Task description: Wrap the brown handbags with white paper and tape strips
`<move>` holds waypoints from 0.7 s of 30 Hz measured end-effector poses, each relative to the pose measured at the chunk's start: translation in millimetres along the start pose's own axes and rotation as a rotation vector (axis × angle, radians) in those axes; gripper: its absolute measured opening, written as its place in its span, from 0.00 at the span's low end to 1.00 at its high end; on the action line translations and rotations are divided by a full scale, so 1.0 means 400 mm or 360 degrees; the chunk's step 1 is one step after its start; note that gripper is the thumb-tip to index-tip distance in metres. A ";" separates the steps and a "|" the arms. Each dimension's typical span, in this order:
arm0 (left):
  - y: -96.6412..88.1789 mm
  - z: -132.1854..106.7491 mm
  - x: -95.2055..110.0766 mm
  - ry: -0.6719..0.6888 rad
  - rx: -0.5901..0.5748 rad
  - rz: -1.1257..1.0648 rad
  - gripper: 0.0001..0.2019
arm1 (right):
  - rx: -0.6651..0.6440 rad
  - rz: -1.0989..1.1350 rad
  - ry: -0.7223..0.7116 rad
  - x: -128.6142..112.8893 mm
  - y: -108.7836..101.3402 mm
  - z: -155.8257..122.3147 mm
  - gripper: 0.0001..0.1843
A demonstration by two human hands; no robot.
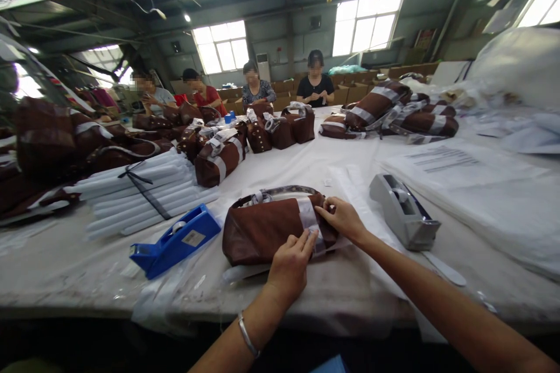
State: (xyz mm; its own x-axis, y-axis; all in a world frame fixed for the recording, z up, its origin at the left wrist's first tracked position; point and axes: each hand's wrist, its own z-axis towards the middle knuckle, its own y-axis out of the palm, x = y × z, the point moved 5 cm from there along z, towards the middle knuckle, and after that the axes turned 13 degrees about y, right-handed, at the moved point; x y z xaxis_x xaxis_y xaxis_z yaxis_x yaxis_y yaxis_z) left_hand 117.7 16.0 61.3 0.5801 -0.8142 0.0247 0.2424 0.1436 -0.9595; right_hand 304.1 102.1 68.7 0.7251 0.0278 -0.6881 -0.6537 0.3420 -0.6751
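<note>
A brown leather handbag (262, 227) lies on its side on the white-covered table right before me. Around its right part runs a pale wrapping strip (307, 213), and its handle (289, 190) arches along the far side. My left hand (291, 259) rests on the near front of the bag, fingers stretched out together with their tips on the strip. At the bag's upper right, my right hand (343, 217) has its fingers bent and closed by the strip's edge; what they pinch, if anything, is hidden.
A blue tape dispenser (179, 240) stands left of the bag, a grey one (405, 213) right. Behind are a tied bundle of white rolls (140, 186), several wrapped brown bags (221, 154) and white sheets (472, 186). Several people (315, 84) work across the table.
</note>
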 end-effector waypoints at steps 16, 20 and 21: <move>0.008 -0.011 -0.022 0.0011 0.0255 -0.0129 0.44 | 0.0401 0.0146 0.0951 0.385 -0.449 -0.081 0.23; 0.003 -0.012 -0.021 0.0017 0.0262 -0.0111 0.44 | 0.0399 0.0388 0.1007 0.369 -0.420 -0.067 0.26; 0.003 -0.012 -0.020 0.0016 0.0258 -0.0107 0.44 | 0.0435 0.0444 0.1002 0.355 -0.424 -0.068 0.26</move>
State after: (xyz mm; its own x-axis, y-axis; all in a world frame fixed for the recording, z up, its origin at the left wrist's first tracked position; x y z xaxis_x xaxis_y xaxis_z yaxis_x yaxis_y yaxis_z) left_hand 109.4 20.0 58.6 0.5507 -0.8305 0.0838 0.4033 0.1768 -0.8978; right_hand 512.1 22.4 78.1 0.2249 -0.3679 -0.9022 -0.6587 0.6250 -0.4190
